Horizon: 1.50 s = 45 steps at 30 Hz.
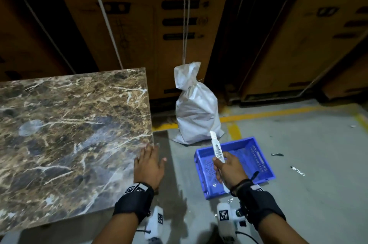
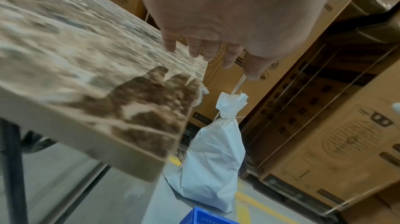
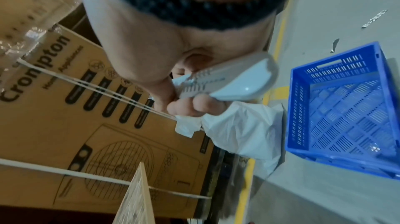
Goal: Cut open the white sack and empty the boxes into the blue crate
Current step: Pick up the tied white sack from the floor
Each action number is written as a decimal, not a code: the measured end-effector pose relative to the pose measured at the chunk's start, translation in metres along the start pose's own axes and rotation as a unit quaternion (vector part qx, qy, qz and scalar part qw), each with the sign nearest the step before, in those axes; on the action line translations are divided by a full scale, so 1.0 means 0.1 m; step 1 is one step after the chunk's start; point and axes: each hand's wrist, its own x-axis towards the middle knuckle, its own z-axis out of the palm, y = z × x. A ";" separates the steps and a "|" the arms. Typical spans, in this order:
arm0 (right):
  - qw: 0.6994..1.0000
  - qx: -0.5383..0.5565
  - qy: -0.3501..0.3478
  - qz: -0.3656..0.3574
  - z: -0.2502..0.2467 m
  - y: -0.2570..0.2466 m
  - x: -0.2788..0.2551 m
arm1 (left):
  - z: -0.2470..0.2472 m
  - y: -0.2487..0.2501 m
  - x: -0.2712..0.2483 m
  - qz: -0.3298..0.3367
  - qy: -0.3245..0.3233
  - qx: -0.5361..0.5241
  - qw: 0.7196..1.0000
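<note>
A white woven sack (image 1: 196,108) (image 2: 213,157) (image 3: 242,133), tied shut at its neck, stands upright on the floor against stacked cartons. In front of it lies an empty blue crate (image 1: 264,164) (image 3: 303,108). My right hand (image 1: 229,168) (image 3: 186,94) grips a white utility knife (image 1: 216,147) (image 3: 229,80) above the crate, its tip pointing toward the sack. My left hand (image 1: 149,162) (image 2: 216,46) hovers flat with spread fingers over the right corner of the marble table (image 1: 69,134) (image 2: 75,73). No boxes are visible.
Tall strapped cardboard cartons (image 1: 139,24) (image 3: 86,108) form a wall behind the sack. Yellow lines (image 1: 258,113) mark the grey concrete floor. Small scraps of litter (image 1: 297,170) lie right of the crate. The table's edge runs left of the sack.
</note>
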 end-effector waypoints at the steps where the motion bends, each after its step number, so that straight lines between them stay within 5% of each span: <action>1: 1.000 0.011 0.006 -0.002 -0.14 0.00 0.06 | 0.03 0.10 0.05 -0.001 0.003 0.001 1.000; 11: 0.999 0.041 -0.017 0.013 -1.26 -0.26 1.21 | 0.25 1.47 0.99 0.001 0.073 -0.068 0.995; 19: 0.999 0.015 -0.032 0.004 -1.26 -0.37 2.26 | 0.26 1.81 2.25 -0.054 0.078 -0.133 0.987; 24: 1.000 0.018 -0.022 0.009 -1.10 -0.20 3.01 | 0.66 1.75 3.41 -0.136 0.043 -0.254 0.957; 28: 0.999 0.034 0.005 0.005 -0.94 0.00 3.67 | 1.09 1.56 4.41 -0.202 0.032 -0.347 0.916; 31: 1.000 -0.007 0.015 0.009 -0.85 0.12 4.04 | 1.32 1.45 5.05 -0.268 0.025 -0.447 0.853; 36: 0.998 -0.069 -0.001 0.010 -0.73 0.19 4.45 | 1.60 1.52 5.71 -0.277 -0.103 -0.531 0.795; 40: 0.998 -0.008 0.023 0.051 -0.70 0.26 4.70 | 1.88 1.38 6.21 -0.303 -0.021 -0.657 0.690; 45: 0.997 0.020 0.053 0.058 -0.74 0.25 4.85 | 1.77 1.53 6.31 -0.271 0.049 -0.714 0.644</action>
